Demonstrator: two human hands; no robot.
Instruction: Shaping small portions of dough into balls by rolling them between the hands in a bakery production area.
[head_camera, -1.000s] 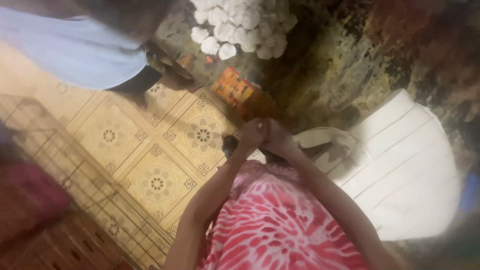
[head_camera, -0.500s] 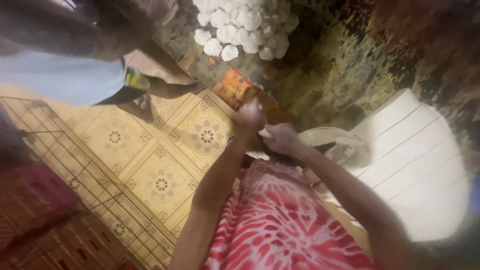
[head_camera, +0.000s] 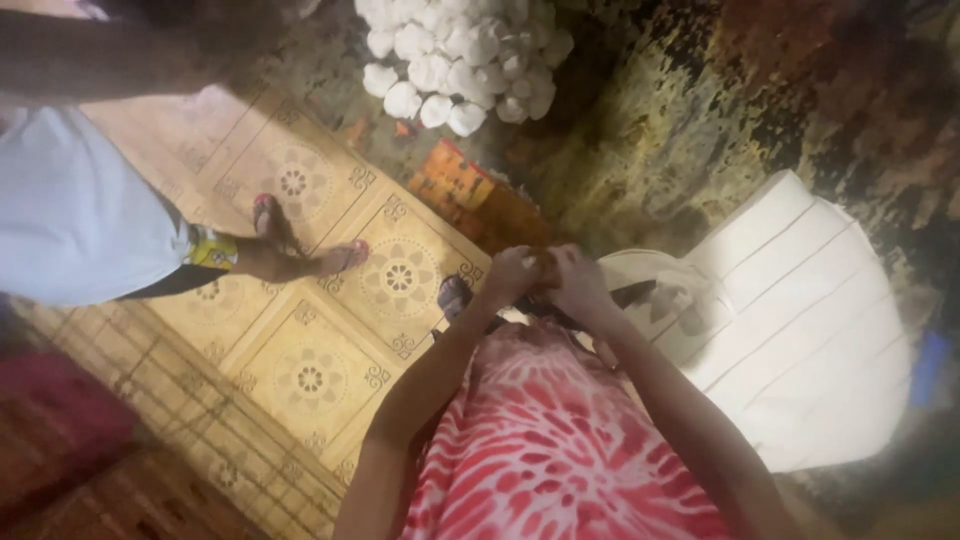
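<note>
My left hand (head_camera: 508, 277) and my right hand (head_camera: 582, 287) meet in front of me, fingers curled and touching. A small brown thing (head_camera: 545, 262) shows pinched between the fingertips; it is too blurred to name. Below my arms hangs my red and white patterned garment (head_camera: 560, 450). My sandalled foot (head_camera: 454, 295) peeks out just left of my left hand, on a patterned floor tile (head_camera: 398, 277).
A white plastic chair (head_camera: 810, 330) stands to the right with a beige bag (head_camera: 655, 290) on its seat. Another person in a light blue garment (head_camera: 70, 220) stands left, sandalled foot (head_camera: 300, 255) on the tiles. A heap of white lumps (head_camera: 455, 55) and an orange packet (head_camera: 462, 187) lie beyond.
My hands have stayed joined and dropped slightly toward my body. The other person's foot has stepped onto the tiles nearer to me. The view has shifted a little.
</note>
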